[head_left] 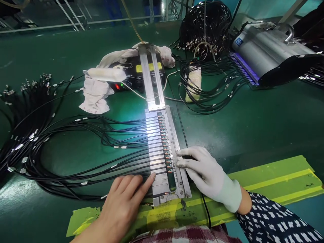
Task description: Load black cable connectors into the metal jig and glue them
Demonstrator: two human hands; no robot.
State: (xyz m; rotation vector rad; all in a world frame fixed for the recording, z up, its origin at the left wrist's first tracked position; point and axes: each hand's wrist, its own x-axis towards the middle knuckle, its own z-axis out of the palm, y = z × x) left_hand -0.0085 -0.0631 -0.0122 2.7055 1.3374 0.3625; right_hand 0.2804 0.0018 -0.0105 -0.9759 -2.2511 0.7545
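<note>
A flat metal fixture (pixel 159 184) lies lengthwise on the green counter (pixel 227 128), directly in front of the person, with a row of black cables (pixel 128 160) laid side by side across it, their small orange and metal ends (pixel 167 148) lined up along its slot. The bare left hand (pixel 124 197) is at the fixture's near left edge, palm down, fingers loosely bent and index finger stretched so that its tip touches the plate beside the nearest cables; whether it pinches a cable underneath, I cannot tell. The right hand (pixel 210 177), in a white glove, is at the fixture's right side, fingers parted and half bent, two fingertips resting against the side rail, with nothing seen in its grasp. Left of the fixture, the cables curve away into a thick bundle (pixel 35 158). At the fixture's far end, a slotted metal bar (pixel 146 72) reaches over a black control box (pixel 138 84), with white cloth (pixel 95 96) around it, and a bluish-white glare lights the plate's far left. Beyond the fixture to the right are a heap of black cables (pixel 205 23) and a silver machine (pixel 273 50) glowing violet underneath. Yellow-green tape (pixel 275 175) runs under the fixture's near end.
</note>
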